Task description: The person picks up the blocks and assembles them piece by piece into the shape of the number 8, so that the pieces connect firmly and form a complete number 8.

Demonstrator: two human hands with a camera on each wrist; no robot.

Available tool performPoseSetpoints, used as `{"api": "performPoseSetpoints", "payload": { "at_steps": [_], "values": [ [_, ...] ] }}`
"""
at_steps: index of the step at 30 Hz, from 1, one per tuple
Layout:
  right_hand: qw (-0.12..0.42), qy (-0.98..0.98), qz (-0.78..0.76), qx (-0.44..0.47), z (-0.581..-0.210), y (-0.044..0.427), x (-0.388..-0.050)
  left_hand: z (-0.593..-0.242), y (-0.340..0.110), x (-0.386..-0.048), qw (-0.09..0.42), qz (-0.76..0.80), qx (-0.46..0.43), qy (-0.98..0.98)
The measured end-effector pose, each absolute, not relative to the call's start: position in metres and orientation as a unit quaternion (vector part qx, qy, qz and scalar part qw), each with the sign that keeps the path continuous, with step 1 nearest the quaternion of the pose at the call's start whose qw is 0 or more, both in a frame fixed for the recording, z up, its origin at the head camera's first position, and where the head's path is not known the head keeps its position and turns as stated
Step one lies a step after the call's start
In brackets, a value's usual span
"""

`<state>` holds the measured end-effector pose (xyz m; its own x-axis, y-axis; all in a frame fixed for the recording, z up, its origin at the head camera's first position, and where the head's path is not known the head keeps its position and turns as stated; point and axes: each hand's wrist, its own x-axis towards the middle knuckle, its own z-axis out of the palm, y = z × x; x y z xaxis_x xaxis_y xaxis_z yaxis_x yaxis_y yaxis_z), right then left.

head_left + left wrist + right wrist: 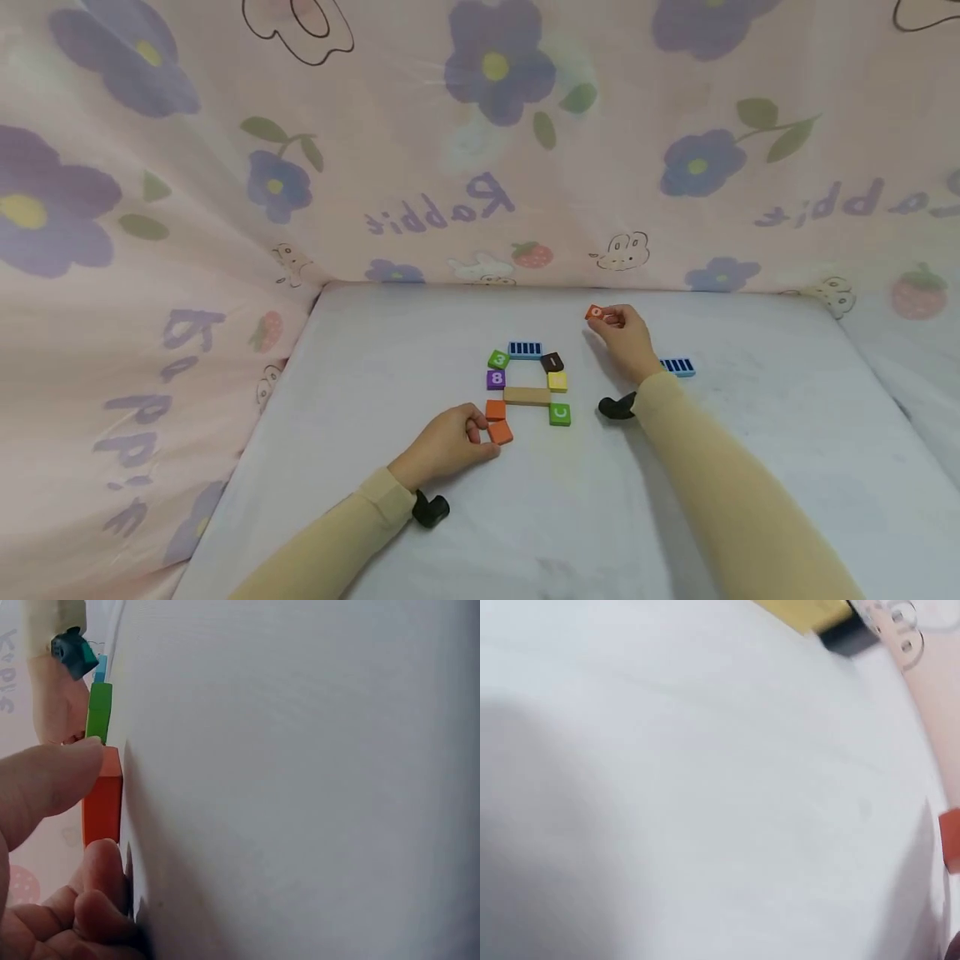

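Note:
My left hand (448,443) pinches a plain orange block (500,432) at the near left end of a block arrangement. In the left wrist view its thumb lies on one edge of that orange block (103,802) and curled fingertips meet the other. Farther back, my right hand (624,340) holds an orange tile (595,312) with a white mark between thumb and fingers. At the right wrist view's edge only part of this orange tile (951,838) shows. Another orange block (495,410), a purple 8 tile (496,380) and a green 3 tile (498,360) continue the left side.
A blue striped block (525,350) tops the arrangement, with a wooden plank (527,396) across it. Dark (552,362), yellow (557,382) and green tiles (559,414) form its right side. Another striped block (678,367) lies partly behind the right arm. Patterned curtains (495,167) surround the white table.

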<state>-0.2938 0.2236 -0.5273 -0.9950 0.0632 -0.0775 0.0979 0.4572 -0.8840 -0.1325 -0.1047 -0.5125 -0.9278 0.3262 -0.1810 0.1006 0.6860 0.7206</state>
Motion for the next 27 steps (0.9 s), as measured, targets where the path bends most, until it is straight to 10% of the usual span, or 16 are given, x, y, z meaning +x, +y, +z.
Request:
{"api": "performPoseSetpoints", "payload": {
  "at_steps": [27],
  "values": [
    [0.021, 0.883, -0.454, 0.114, -0.526, 0.216, -0.304, -0.51, -0.101, -0.131, 0.136, 0.358, 0.12, 0.916]
  ]
}}
